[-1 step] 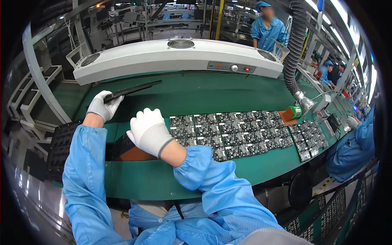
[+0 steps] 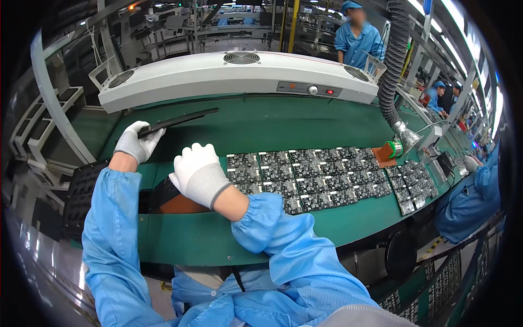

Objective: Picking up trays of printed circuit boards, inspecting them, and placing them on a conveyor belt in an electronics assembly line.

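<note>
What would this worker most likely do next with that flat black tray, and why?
Probably lower the black tray toward the belt. The left hand holds it tilted above the green conveyor belt, while the right hand rests beside the rows of circuit boards.

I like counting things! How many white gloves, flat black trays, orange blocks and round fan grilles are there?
White gloves: 2, the left hand and right hand
Flat black tray: 1, in the left hand's grip
Orange block: 1
Fan grilles: 3
Total: 7
</note>
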The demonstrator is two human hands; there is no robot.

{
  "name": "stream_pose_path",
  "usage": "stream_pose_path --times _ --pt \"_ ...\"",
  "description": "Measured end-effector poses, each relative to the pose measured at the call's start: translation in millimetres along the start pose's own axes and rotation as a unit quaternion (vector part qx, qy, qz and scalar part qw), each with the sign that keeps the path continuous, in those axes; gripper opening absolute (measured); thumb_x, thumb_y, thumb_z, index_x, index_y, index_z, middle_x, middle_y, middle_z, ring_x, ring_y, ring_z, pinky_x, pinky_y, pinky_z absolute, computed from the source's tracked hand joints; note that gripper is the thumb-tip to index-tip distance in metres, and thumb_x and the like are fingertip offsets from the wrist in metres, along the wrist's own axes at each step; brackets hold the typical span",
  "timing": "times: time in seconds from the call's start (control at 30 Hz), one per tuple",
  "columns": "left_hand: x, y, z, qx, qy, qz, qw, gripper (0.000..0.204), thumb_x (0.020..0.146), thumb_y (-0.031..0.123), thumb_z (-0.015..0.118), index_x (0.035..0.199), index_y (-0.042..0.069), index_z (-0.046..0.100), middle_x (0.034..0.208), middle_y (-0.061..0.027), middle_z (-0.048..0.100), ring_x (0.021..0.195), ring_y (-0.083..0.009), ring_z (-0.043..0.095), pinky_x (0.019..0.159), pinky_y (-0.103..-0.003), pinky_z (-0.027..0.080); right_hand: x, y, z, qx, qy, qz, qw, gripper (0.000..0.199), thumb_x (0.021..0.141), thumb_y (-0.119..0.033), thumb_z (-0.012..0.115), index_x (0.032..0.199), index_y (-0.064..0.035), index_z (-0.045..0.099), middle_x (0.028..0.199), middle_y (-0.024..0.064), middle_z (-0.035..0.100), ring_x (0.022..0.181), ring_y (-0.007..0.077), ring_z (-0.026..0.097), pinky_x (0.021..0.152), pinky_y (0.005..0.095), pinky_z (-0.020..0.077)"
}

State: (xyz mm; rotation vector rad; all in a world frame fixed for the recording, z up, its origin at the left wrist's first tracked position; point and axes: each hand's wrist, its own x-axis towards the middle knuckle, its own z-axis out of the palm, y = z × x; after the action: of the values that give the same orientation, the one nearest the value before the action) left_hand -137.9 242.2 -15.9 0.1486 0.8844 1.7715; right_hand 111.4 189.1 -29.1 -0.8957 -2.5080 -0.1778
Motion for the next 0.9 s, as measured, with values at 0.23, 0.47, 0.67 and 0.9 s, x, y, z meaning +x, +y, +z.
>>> stream_pose_path --times 0.23,0.47,0.67,0.9 --pt "-87 18 1 0.077 -0.096 0.018 0.992 0.017 0.096 0.007 0.06 0.102 -0.009 0.06 0.113 -0.023 0.065 0.113 -0.0394 0.065 0.096 -0.042 0.062 -2 1 -1 -0.007 0.025 -0.01 1.0 0.035 0.092 -0.043 0.066 0.089 -0.0089 0.073 0.089 0.0096 0.066 0.092 0.0273 0.063 0.078 0.0432 0.0458" --pt "-172 37 -18 0.116 -0.116 0.057 0.985 0.017 0.094 0.005 0.063 0.107 -0.006 0.063 0.11 -0.0196 0.07 0.104 -0.0364 0.07 0.092 -0.043 0.062 -3 -2 -2 -0.009 0.005 -0.012 1.0 0.036 0.092 -0.043 0.066 0.089 -0.0085 0.073 0.088 0.0101 0.066 0.091 0.0278 0.063 0.078 0.0439 0.0465" --pt "-235 50 -76 0.243 -0.167 0.228 0.928 0.024 0.101 0.008 0.058 0.12 -0.006 0.06 0.118 -0.0169 0.07 0.106 -0.026 0.07 0.092 -0.03 0.06 -3 0 -5 -0.015 0.005 -0.017 1.0 0.036 0.092 -0.043 0.066 0.089 -0.0082 0.073 0.088 0.0103 0.066 0.091 0.028 0.063 0.077 0.0434 0.0466" --pt "-293 65 -163 0.561 -0.033 0.476 0.676 0.039 0.093 -0.01 0.066 0.129 -0.003 0.054 0.124 -0.0136 0.065 0.112 -0.0192 0.066 0.1 -0.029 0.053 5 -5 -4 -0.024 0.003 -0.018 1.0 0.038 0.091 -0.043 0.062 0.082 -0.0083 0.074 0.088 0.012 0.07 0.09 0.0301 0.066 0.076 0.0458 0.0491"
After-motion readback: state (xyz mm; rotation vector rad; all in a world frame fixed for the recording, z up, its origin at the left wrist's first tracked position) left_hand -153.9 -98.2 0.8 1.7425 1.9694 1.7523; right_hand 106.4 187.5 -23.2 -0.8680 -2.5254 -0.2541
